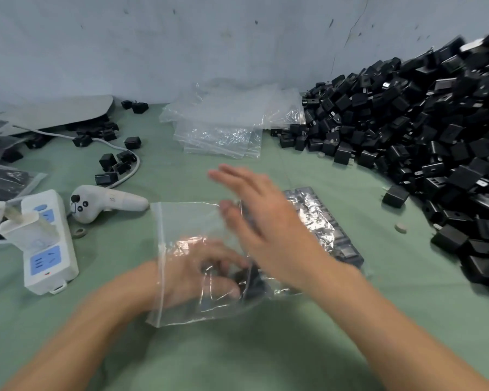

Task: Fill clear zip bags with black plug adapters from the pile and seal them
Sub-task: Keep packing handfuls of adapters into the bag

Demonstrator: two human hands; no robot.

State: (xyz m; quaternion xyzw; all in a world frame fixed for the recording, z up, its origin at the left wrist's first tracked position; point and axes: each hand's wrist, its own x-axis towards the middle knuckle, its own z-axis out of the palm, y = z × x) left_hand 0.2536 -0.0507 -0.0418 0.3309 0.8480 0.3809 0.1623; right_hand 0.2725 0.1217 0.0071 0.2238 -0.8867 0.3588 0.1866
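**Lower centre.** The left hand (206,273) has its wrist crossing the zip edge of a clear zip bag (187,221), and the hand is seen through the film. Whether it is inside the bag or beneath it cannot be settled, though inside appears likelier. Its fingers are curled round black adapters (249,277) at the bag's right-hand end. The bag lies flat on the green table cover (266,356). Its zip strip runs near-vertical along its left side, so the mouth faces frame left.

**Just above and to the right.** The right hand (266,221) is blurred. It is spread flat with fingers straight, pointing to the upper left, and holds nothing. It is over the spot where the bag in hand meets a filled bag (331,230), whose long axis runs from centre frame toward the lower right. Whether the hand touches either bag cannot be told.

**Left of frame.** A power strip (48,244) lies beside a white controller (96,204).

**Right edge, lower to upper.** The pile (435,136) lies to the right of both hands, and the right hand is the nearer. Judgement: further stock would have to come from frame right and travel leftward to the mouth, because the bag opens away from the pile.

**Upper centre.** A stack of empty bags (220,128) lies just left of the pile's near edge.
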